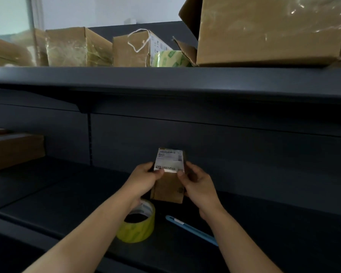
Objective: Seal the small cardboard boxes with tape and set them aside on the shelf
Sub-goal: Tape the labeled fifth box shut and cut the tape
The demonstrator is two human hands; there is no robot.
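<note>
Fingertips (160,172) of the left hand (144,177) and right hand (198,182) pinch the small cardboard box (168,191) at its white label (169,159), upright at the lower shelf (264,213). The tape roll (136,225) lies just under the left wrist; a lowered forearm could knock it off.

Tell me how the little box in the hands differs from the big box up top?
The little box is held by the left hand and right hand; the big box sits on the top shelf. The little box has a white label; the big box shows shiny tape. Both are brown cardboard.
</note>
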